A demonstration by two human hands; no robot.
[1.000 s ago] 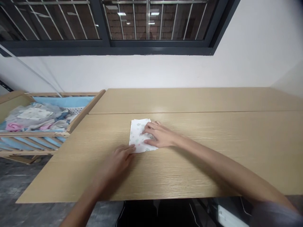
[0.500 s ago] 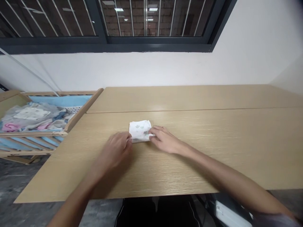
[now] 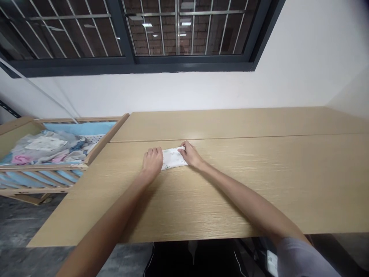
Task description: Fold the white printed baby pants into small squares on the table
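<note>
A small white cloth with a faint printed pattern (image 3: 172, 159) lies folded into a narrow strip on the wooden table (image 3: 259, 184), near its middle. My left hand (image 3: 152, 161) rests palm down on the cloth's left end. My right hand (image 3: 189, 154) presses on its right end, fingers curled over the far edge. Both arms reach forward across the table. Only the strip between the two hands shows.
A wooden crib (image 3: 95, 148) stands against the table's left side, filled with a heap of baby clothes (image 3: 46, 148) in grey, pink and blue. A white wall and a barred window (image 3: 138, 34) rise behind the table.
The cloth was folded from a flat rectangle into a narrow strip, its near part brought over away from me. Both hands moved forward and now rest on its two ends.
</note>
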